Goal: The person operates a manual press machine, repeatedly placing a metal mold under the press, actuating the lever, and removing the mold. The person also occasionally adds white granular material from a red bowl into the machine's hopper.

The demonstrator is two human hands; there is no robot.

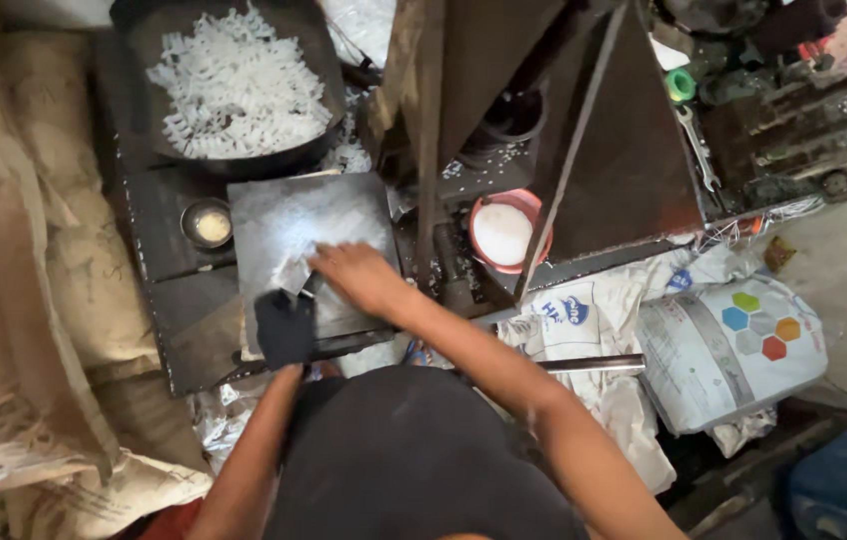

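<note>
- Far left, tan sacks (14, 250) are stacked along the edge of the dark desk (169, 225).
- At 11 o'clock from the hands, a black pan (229, 150) holds a heap of white pieces (234, 80); a small round cup (207, 222) sits just beside the steel plate (294, 215), at its 9 o'clock.
- The left hand (285, 326), in a dark glove, rests at the plate's near edge; its fingers are curled, and I cannot tell whether they grip anything.
- A small clear pouch (294, 272) lies on the plate, at 12 o'clock from the glove, touching or nearly so.
- The right hand (362, 277) comes in from 4 o'clock, palm down, fingers together and pressing on the pouch's right end. The pouch runs roughly left to right, and this hand is the one on it.
- At 3 o'clock, a pink bowl (504, 232) of white powder sits well apart, under the machine frame (584, 140).
- Far right, a printed white bag (734, 350) lies on the floor.
</note>
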